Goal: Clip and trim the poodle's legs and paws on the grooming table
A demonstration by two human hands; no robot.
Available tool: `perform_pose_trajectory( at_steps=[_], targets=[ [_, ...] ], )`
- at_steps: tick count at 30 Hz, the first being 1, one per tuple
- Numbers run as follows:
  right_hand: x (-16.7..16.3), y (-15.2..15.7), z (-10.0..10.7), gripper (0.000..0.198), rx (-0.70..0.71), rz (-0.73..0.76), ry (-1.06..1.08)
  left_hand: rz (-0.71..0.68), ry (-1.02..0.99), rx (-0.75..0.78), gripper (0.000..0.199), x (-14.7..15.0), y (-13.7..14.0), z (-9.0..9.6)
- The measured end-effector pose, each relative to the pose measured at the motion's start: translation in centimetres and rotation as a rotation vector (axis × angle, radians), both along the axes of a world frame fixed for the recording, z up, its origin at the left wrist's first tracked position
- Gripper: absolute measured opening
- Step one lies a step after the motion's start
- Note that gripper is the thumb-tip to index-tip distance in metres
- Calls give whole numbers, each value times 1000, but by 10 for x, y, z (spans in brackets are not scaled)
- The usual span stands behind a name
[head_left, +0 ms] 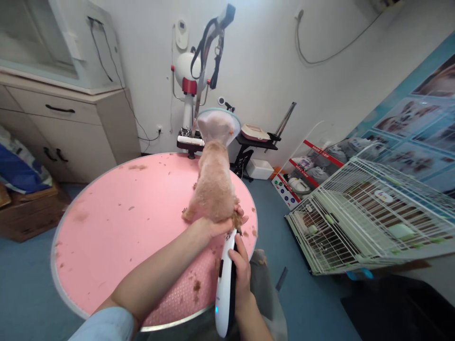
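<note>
1. One tan dog [213, 184] is on one round pink tabletop [103, 227], toward 2 o'clock, its back to the camera; one cone collar [215, 124] flares around its head end at 12 o'clock.
2. One white-and-black hair clipper [223, 284] lies at 4 o'clock, one blue light glowing near its lower end, its head pointing just past 12 toward the dog.
3. Two hands are at work. The left forearm reaches in from 7 o'clock, nearly straight; the left hand [222, 227] is closed about one hind leg [236, 220], fingertips emerging at its far side.
4. The right hand [241, 267] comes up from 5 o'clock, wrapped around the clipper's body, thumb and fingers toward its upper half.
5. Several hair clumps [196, 285] dot the tabletop, too scattered to count surely.
6. Beyond stand one cabinet [64, 128] with three black handles at 10 o'clock and one wire cage [355, 213] at 3.
</note>
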State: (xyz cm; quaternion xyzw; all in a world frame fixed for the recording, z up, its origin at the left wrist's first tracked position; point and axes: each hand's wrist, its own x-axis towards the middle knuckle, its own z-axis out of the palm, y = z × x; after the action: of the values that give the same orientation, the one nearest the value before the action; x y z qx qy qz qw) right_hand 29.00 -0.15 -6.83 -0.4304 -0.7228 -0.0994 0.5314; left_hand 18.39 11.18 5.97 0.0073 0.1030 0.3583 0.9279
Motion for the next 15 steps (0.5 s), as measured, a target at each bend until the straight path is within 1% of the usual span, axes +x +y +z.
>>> perform_pose_trajectory(
  at_steps=[2,4,6,8,12,15],
  targets=[
    [3,-6,6,55,-69,86,46,15,6,-15,20,-1,1,2],
    [4,-12,11,52,-72,138,123,20,21,-40,23,-2,2,4],
    [4,-15,12,53,-23,108,195,23,22,-53,24,-3,2,6],
    [4,-15,10,52,4,69,217,27,9,-60,24,-3,2,7],
    [5,-13,3,50,-9,86,248,11,-5,-80,25,-4,3,5],
    [9,-13,4,48,12,40,261,7,6,-79,26,-4,4,4]
  ],
)
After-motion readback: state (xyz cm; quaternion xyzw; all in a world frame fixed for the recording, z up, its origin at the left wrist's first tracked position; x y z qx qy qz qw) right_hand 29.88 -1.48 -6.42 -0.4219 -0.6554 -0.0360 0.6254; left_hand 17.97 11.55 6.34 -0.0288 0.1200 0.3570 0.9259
